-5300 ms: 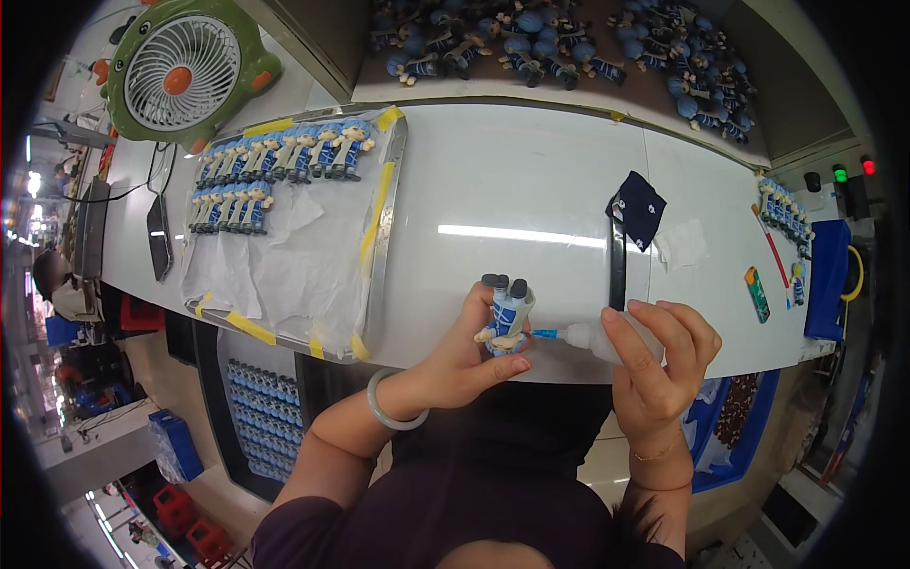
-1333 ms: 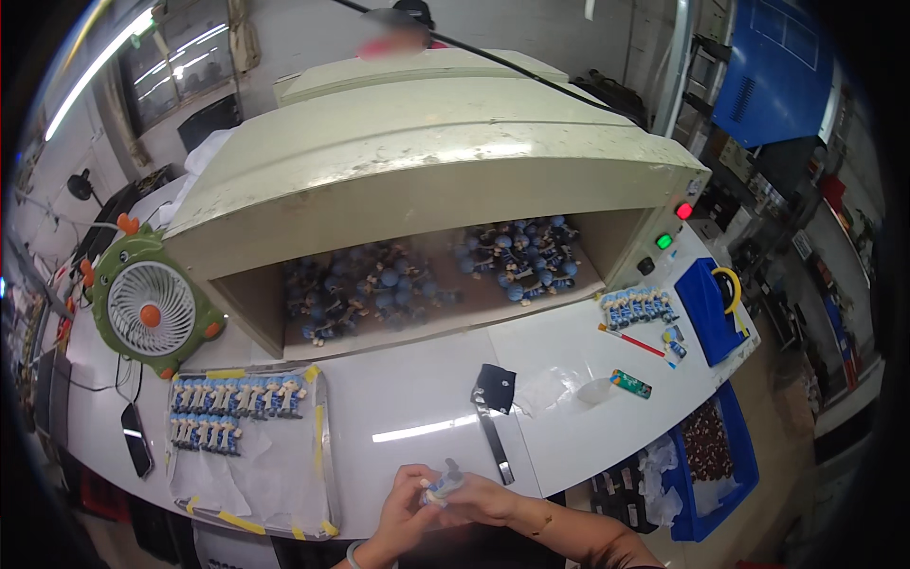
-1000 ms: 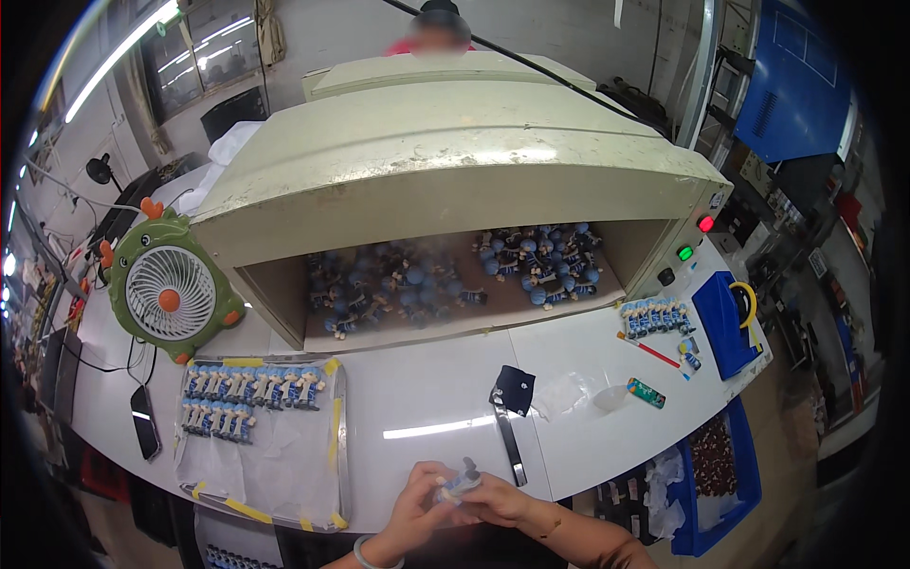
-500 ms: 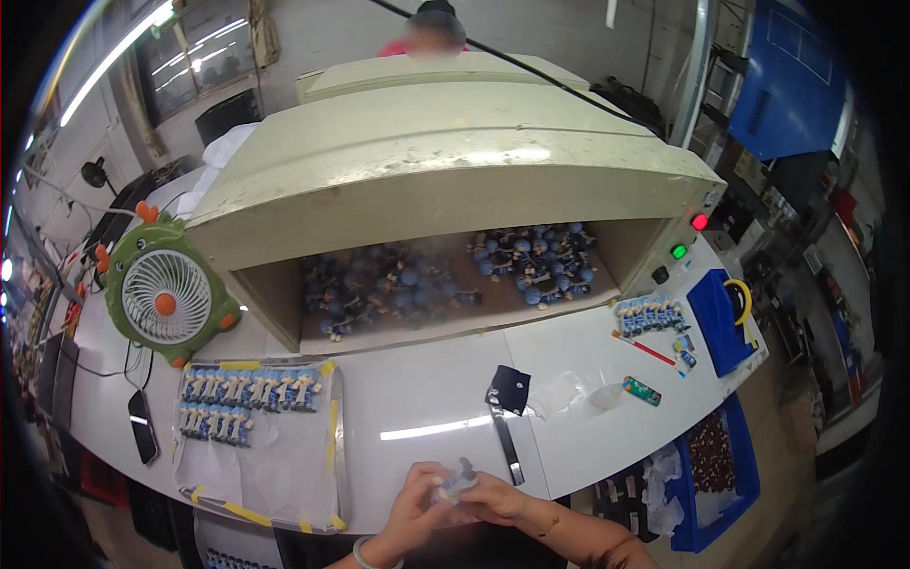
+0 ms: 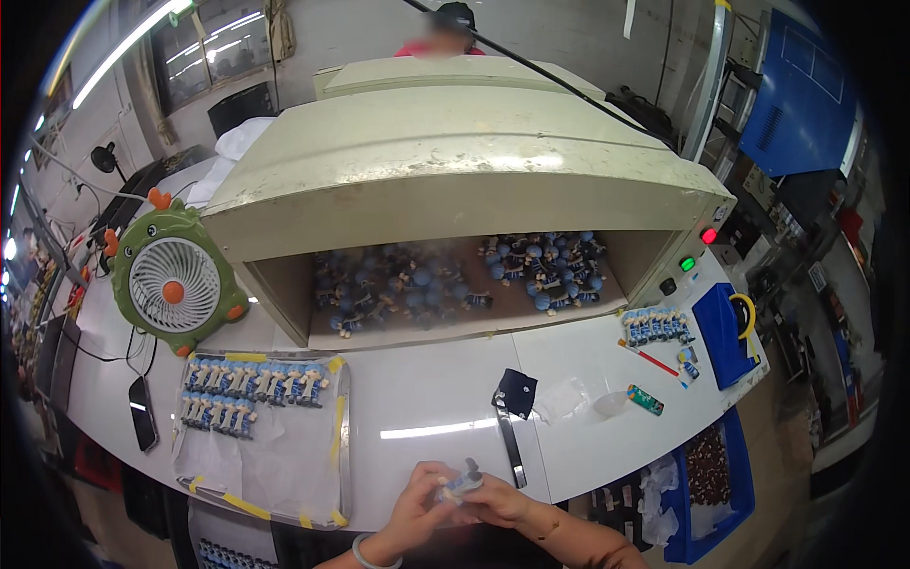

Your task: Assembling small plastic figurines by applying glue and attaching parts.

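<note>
Left hand and right hand: grip holding one blue figurine between them, near tabletop's front edge.

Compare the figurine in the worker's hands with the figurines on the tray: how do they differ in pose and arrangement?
The held figurine has its dark feet toward the top of the picture; the tray figurines have their heads that way. The held figurine is gripped singly between left hand and right hand; the tray figurines are side by side in two rows. Both show blue colouring and dark feet.
</note>
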### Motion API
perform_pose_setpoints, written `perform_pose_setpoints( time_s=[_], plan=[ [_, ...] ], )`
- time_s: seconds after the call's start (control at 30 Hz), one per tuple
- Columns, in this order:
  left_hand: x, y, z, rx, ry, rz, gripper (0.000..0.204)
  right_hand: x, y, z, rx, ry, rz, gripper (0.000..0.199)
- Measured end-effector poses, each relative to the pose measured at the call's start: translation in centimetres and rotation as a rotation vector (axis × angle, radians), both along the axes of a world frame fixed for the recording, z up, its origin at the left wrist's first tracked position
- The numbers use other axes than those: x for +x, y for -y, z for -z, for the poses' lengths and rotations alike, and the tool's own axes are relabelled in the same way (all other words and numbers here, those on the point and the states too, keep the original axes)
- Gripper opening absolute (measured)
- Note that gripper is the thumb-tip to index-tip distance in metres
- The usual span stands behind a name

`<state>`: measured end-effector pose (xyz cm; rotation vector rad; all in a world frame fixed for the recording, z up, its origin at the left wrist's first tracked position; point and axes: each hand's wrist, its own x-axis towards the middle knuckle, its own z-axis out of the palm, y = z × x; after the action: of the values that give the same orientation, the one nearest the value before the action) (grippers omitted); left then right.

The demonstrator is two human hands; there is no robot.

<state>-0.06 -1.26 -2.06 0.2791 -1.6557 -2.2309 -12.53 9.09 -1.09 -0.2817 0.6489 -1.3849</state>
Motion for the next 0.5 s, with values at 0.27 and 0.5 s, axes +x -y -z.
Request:
perform_pose_setpoints(
  time_s=[0.27,0.5],
  plan=[
    [0.3,0.0,-0.1,0.001,0.009,0.006,0.029,0.1,0.0,0.0,0.008,-0.040,-0.022,0.022],
    [0.1,-0.1,-0.6,0.075,0.027,0.003,0.027,0.0,0.1,-0.9,0.037,-0.095,-0.019,0.022]
  ],
)
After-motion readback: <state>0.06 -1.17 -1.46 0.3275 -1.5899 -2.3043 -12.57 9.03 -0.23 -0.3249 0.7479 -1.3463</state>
